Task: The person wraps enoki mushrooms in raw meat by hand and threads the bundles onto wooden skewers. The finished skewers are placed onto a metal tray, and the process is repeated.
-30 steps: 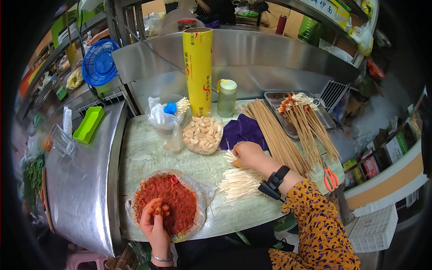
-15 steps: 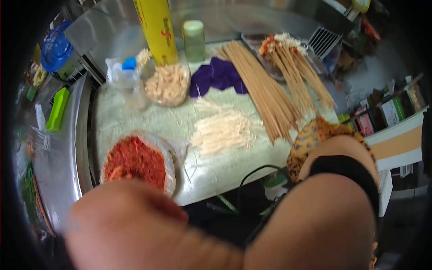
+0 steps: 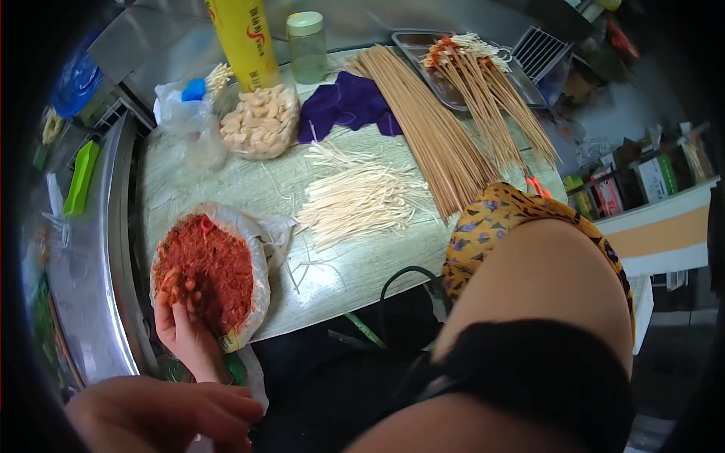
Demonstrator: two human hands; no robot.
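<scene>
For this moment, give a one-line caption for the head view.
Left hand dips fingers into red minced filling, beside enoki strands and bamboo skewers.

At the back of the table (image 3: pixel 249 189) we see a yellow roll of wrap (image 3: pixel 243 34) standing upright, with a green-capped bottle (image 3: pixel 306 45) just beside it. In front of the roll sits a clear bowl of pale garlic cloves (image 3: pixel 259 121), and next to that a crumpled plastic bag with a blue cap (image 3: pixel 189 102). A purple cloth (image 3: pixel 347 102) lies between the bowl and a long bundle of bare bamboo skewers (image 3: pixel 430 132). Further back, a metal tray (image 3: pixel 423 49) carries loaded skewers (image 3: pixel 483 83). Near the middle we find a loose pile of pale enoki strands (image 3: pixel 359 200). Off the table's left side, a green tray (image 3: pixel 79 177) rests on the steel counter (image 3: pixel 113 249).
</scene>
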